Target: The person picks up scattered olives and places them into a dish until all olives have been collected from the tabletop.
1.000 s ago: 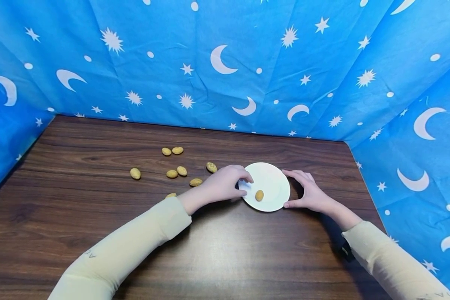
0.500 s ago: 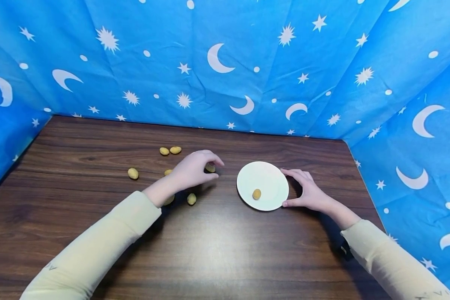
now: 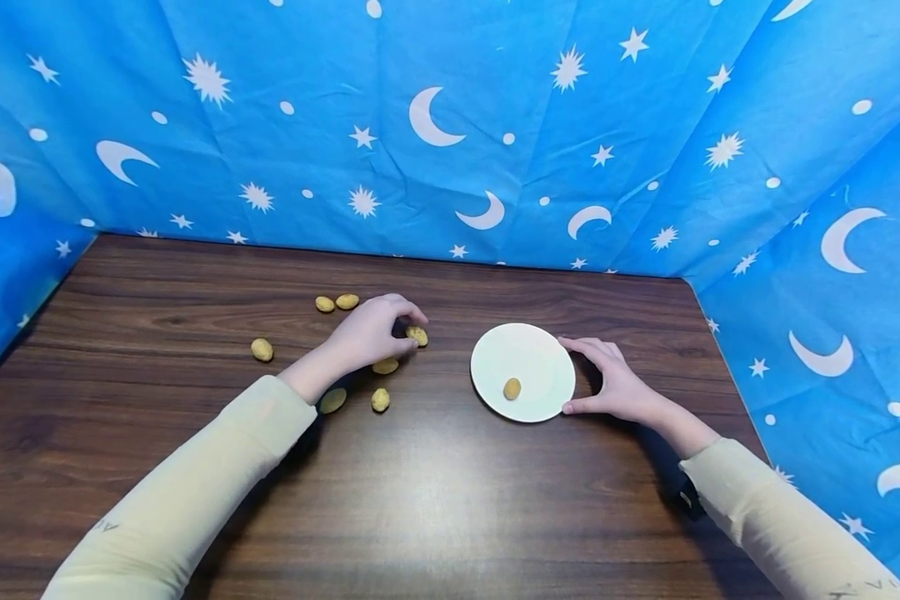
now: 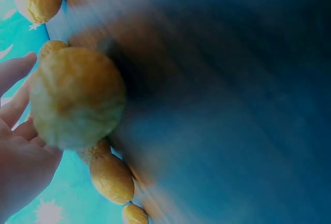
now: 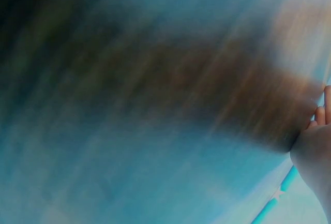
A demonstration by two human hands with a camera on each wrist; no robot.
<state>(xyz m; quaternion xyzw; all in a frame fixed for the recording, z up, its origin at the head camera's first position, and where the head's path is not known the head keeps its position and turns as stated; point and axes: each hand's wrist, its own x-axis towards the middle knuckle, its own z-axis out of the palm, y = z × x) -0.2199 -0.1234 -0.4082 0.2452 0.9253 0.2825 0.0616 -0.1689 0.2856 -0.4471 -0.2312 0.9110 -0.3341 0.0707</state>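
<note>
In the head view my left hand is low over the table, thumb and fingers curved round a small yellow potato. My right hand holds the right rim of a white plate, thumb at the near side and fingers at the far side. One small potato lies on the plate. In the left wrist view, a large blurred potato partly covers the left hand. Only part of the right hand shows in the right wrist view; the plate is out of sight there.
More small potatoes lie around the left arm: a pair behind the hand, one potato farther left, another nearer. A blue curtain with moons and stars stands along the back of the brown table.
My left hand has moved left from the plate's rim to the potato, its fingers coming in around it. The right hand has stayed at the plate.
</note>
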